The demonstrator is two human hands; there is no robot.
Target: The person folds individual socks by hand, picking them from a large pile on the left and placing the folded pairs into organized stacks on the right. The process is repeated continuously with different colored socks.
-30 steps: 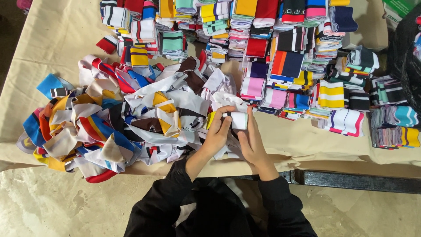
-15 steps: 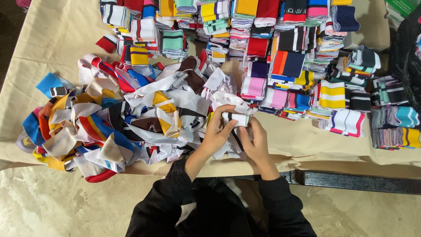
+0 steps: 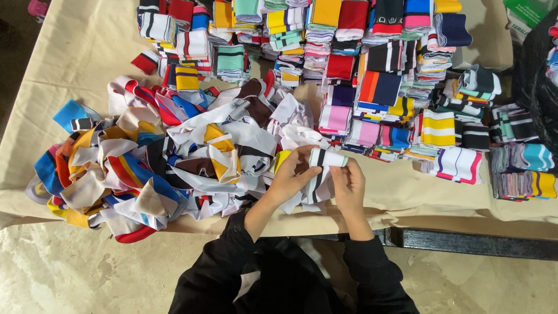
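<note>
Both hands hold one folded white knit band with dark and green stripes (image 3: 326, 157) just above the near table edge. My left hand (image 3: 290, 179) pinches its left end, thumb on top. My right hand (image 3: 349, 185) grips its right end from below. Part of the same band hangs down between the hands. A loose heap of unfolded striped knit bands (image 3: 145, 168) in white, blue, yellow, red and brown lies directly left of my left hand.
Several neat stacks of folded striped bands (image 3: 372, 87) fill the far and right part of the cloth-covered table (image 3: 418, 192). A black bag (image 3: 537, 75) stands at the right edge. A dark metal rail (image 3: 476, 241) runs under the table's near side.
The band has been turned and lifted a little, now held level between both hands. My right hand has shifted slightly right along it.
</note>
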